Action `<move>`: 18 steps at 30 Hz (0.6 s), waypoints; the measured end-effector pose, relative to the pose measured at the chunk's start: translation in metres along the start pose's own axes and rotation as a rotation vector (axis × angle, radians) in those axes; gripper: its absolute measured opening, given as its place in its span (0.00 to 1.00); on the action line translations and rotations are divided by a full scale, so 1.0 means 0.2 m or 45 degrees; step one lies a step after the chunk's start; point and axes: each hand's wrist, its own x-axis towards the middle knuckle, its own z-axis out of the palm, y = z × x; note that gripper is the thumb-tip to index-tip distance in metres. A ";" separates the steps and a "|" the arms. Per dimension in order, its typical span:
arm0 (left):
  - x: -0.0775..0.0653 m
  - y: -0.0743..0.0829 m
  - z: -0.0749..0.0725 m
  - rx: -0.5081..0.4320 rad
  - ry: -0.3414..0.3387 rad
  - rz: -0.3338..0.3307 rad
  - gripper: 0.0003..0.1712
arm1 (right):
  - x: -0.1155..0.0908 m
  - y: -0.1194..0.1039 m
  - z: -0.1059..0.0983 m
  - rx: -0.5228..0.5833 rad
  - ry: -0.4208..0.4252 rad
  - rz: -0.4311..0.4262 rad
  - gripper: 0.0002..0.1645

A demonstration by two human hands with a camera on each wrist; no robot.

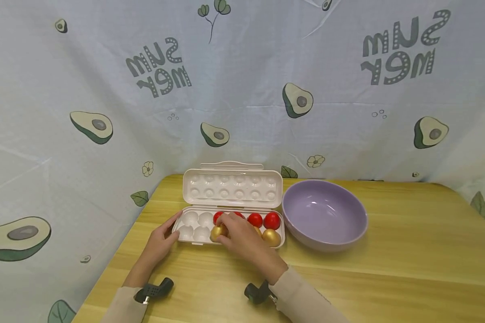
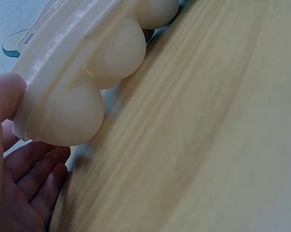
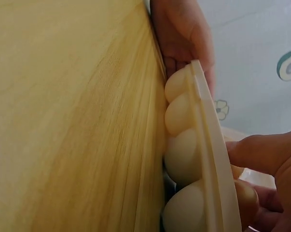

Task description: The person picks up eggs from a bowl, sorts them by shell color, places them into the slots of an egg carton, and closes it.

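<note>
A pale plastic egg box [image 1: 197, 244] lies on the table with its lid [image 1: 233, 188] raised at the back. My left hand [image 1: 160, 244] grips the tray's left end; in the left wrist view the thumb is at the rim and other fingers are beside and below it. Over the tray's middle, my right hand [image 1: 244, 237] pinches a gold egg [image 1: 218, 233] at the front row. Red eggs [image 1: 272, 220] sit in the back row, and another gold egg [image 1: 271, 237] is at the right front. My right hand partly hides the eggs between. The cups at the left are bare.
A purple bowl [image 1: 325, 215] stands right beside the egg box, with no contents visible. Behind the wooden table [image 1: 412, 251] hangs a pale cloth [image 1: 242, 89] printed with avocados. Each wrist wears a dark camera strap.
</note>
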 end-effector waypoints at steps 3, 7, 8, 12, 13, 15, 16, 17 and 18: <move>-0.01 0.00 0.00 -0.018 0.000 0.013 0.32 | 0.00 0.00 0.00 -0.009 0.004 0.016 0.12; -0.01 0.00 0.00 -0.009 0.000 0.019 0.32 | 0.00 0.00 0.00 0.007 0.000 0.032 0.11; -0.01 0.00 -0.01 -0.002 -0.001 0.016 0.32 | 0.00 0.00 0.00 0.016 -0.002 0.038 0.11; -0.01 0.01 0.00 0.016 0.000 -0.004 0.32 | 0.00 0.01 -0.01 0.098 -0.009 0.053 0.11; -0.01 0.02 0.00 0.017 -0.001 -0.013 0.32 | 0.00 0.01 -0.01 0.129 -0.012 0.058 0.11; -0.02 0.07 -0.01 0.022 -0.003 -0.021 0.32 | 0.00 0.02 -0.02 0.185 -0.012 0.057 0.11; -0.03 0.11 -0.02 0.025 -0.004 -0.025 0.32 | 0.01 0.02 -0.03 0.206 -0.010 0.060 0.12; -0.04 0.14 -0.02 0.029 -0.003 -0.027 0.31 | 0.01 0.02 -0.04 0.228 0.000 0.055 0.12; -0.04 0.16 -0.02 0.034 -0.005 -0.032 0.31 | 0.02 0.03 -0.06 0.251 0.005 0.052 0.12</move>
